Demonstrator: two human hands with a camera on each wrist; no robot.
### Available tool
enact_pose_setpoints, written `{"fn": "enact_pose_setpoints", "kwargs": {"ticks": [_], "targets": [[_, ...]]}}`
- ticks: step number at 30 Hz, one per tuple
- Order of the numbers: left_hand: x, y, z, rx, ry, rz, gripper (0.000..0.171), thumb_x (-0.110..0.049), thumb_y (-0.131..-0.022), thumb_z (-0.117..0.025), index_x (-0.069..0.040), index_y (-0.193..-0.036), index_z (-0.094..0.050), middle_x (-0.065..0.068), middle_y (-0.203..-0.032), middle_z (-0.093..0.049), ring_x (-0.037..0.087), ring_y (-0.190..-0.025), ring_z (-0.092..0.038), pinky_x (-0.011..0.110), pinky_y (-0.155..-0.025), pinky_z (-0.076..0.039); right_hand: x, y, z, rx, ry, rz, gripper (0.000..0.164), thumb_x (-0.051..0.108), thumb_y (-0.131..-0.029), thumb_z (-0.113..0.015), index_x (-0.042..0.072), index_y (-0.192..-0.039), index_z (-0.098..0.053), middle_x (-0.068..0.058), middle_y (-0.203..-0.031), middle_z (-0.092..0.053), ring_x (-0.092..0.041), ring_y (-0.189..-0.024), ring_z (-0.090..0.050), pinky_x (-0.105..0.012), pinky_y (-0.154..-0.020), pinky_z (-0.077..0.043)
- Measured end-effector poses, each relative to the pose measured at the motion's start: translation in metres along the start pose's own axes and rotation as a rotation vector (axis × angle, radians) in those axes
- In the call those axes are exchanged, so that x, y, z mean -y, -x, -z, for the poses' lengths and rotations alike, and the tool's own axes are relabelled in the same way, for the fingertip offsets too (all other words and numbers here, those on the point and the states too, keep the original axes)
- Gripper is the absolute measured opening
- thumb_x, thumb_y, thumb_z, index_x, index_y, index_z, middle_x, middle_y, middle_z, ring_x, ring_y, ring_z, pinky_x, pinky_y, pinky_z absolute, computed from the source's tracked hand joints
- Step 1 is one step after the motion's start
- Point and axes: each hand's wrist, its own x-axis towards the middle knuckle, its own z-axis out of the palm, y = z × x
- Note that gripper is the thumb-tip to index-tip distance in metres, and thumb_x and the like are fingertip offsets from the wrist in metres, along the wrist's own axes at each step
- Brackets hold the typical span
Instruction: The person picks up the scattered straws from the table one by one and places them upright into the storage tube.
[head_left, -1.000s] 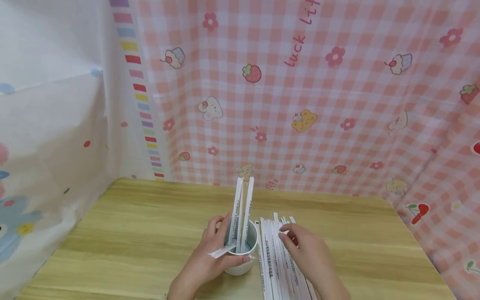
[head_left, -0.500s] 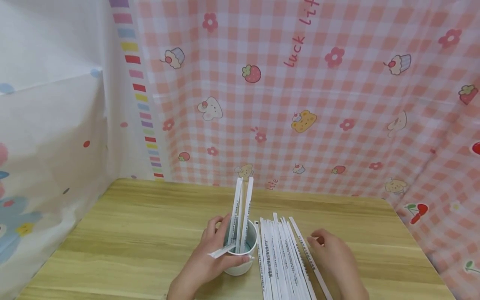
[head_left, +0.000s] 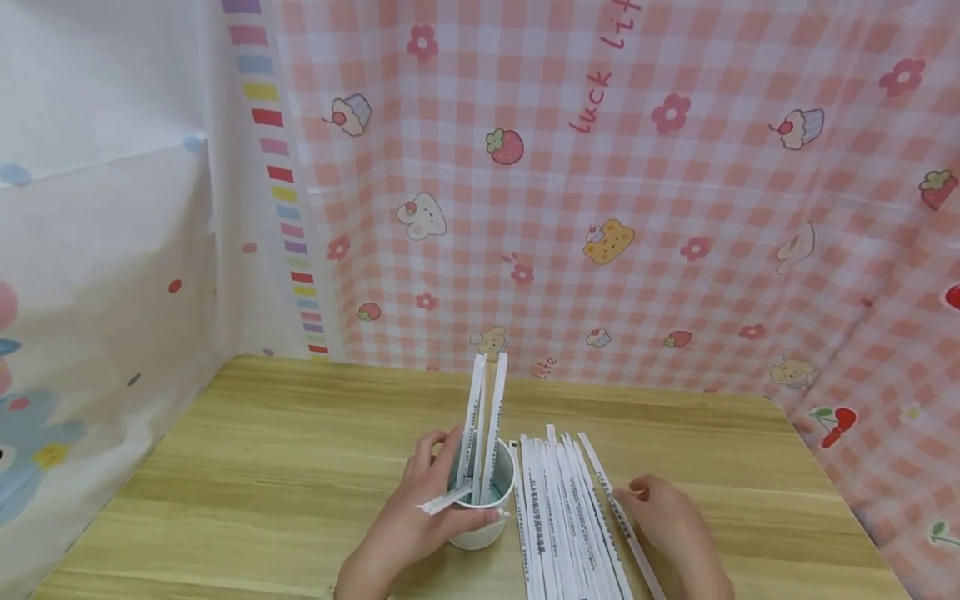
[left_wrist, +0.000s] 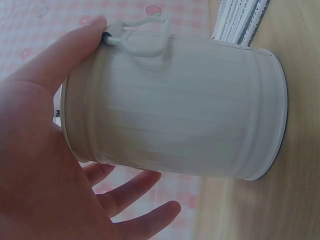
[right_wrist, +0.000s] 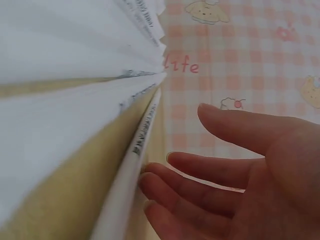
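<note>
Left hand (head_left: 408,510) grips the cup (left_wrist: 175,110); right hand (head_left: 667,521), fingers apart, is by the lone stick (head_left: 626,528), 3 o'clock. Pinch it mid-length imo.

Yellowish wood-grain table (head_left: 262,483) — a white cylindrical pail (head_left: 474,542) at six o'clock, long printed white paper strips (head_left: 546,500) at five.

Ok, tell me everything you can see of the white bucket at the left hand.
The white bucket is round, with raised bands near its rim and base; it looks like painted metal, though plastic is possible. A small white loop handle sits near the rim. Open-topped, it stands upright on the wooden table, gripped by the left hand, thumb beside the handle. Slim white-wrapped sticks stand inside, rising well above the rim; another white strip leans out over it.
</note>
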Motion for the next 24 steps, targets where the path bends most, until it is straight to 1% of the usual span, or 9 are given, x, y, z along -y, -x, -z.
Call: {"fn": "enact_pose_setpoints", "kwargs": {"ticks": [2,5,9,12,18,21,24], "targets": [[0.0,0.0,0.0,0.004,0.002,0.004,0.102,-0.056,-0.061,-0.072,-0.028,-0.143,-0.018,0.007,-0.13,-0.029,0.023,-0.112,-0.035,0.041,-0.083,-0.041,-0.002,-0.002,-0.003,0.007,0.0,-0.002,0.051,0.046,-0.085,-0.053,0.002,-0.109,-0.058,-0.014,-0.102,-0.061,-0.031,-0.091,-0.055,-0.048,-0.075,-0.04],[0.0,0.0,0.0,0.006,0.001,0.003,0.101,-0.056,-0.062,-0.072,-0.028,-0.143,-0.018,0.008,-0.13,-0.029,0.024,-0.112,-0.035,0.042,-0.082,-0.041,-0.003,-0.003,-0.008,0.011,0.002,0.002,0.043,0.044,-0.084,-0.055,0.005,-0.1,-0.061,-0.009,-0.094,-0.062,-0.025,-0.082,-0.056,-0.044,-0.071,-0.041],[-0.001,0.0,0.0,0.005,-0.001,0.009,0.102,-0.056,-0.061,-0.072,-0.028,-0.143,-0.018,0.007,-0.13,-0.029,0.024,-0.112,-0.035,0.042,-0.082,-0.041,0.0,-0.005,-0.013,0.029,0.003,0.0,0.029,0.039,-0.08,-0.061,0.01,-0.085,-0.062,-0.001,-0.081,-0.059,-0.018,-0.07,-0.051,-0.036,-0.063,-0.039],[-0.001,0.0,0.0,0.004,0.002,0.009,0.101,-0.057,-0.061,-0.071,-0.028,-0.142,-0.018,0.007,-0.13,-0.029,0.024,-0.113,-0.035,0.042,-0.082,-0.041,0.004,-0.005,-0.018,0.05,0.003,-0.001,0.023,0.033,-0.077,-0.066,0.011,-0.078,-0.06,0.001,-0.073,-0.055,-0.016,-0.065,-0.047,-0.032,-0.06,-0.036],[-0.001,0.0,0.001,0.015,0.011,0.018,0.1,-0.058,-0.062,-0.07,-0.027,-0.142,-0.018,0.007,-0.13,-0.028,0.024,-0.113,-0.034,0.042,-0.082,-0.041,0.009,-0.004,-0.024,0.083,0.009,0.006,0.019,0.027,-0.078,-0.065,0.01,-0.072,-0.058,0.0,-0.066,-0.051,-0.017,-0.061,-0.045,-0.03,-0.054,-0.035],[-0.001,0.0,0.001,0.021,0.01,0.027,0.101,-0.057,-0.062,-0.071,-0.028,-0.143,-0.017,0.006,-0.131,-0.028,0.024,-0.113,-0.034,0.042,-0.083,-0.041,0.008,-0.004,-0.025,0.086,0.013,0.011,0.017,0.025,-0.079,-0.063,0.01,-0.073,-0.059,0.0,-0.066,-0.051,-0.017,-0.06,-0.046,-0.031,-0.053,-0.035],[-0.001,0.0,0.001,0.02,0.008,0.024,0.101,-0.057,-0.062,-0.071,-0.029,-0.143,-0.017,0.006,-0.131,-0.028,0.024,-0.113,-0.034,0.042,-0.083,-0.041,0.008,-0.004,-0.025,0.093,-0.001,-0.003,0.016,0.024,-0.079,-0.062,0.01,-0.073,-0.06,0.0,-0.065,-0.051,-0.016,-0.059,-0.046,-0.03,-0.053,-0.036]]}}
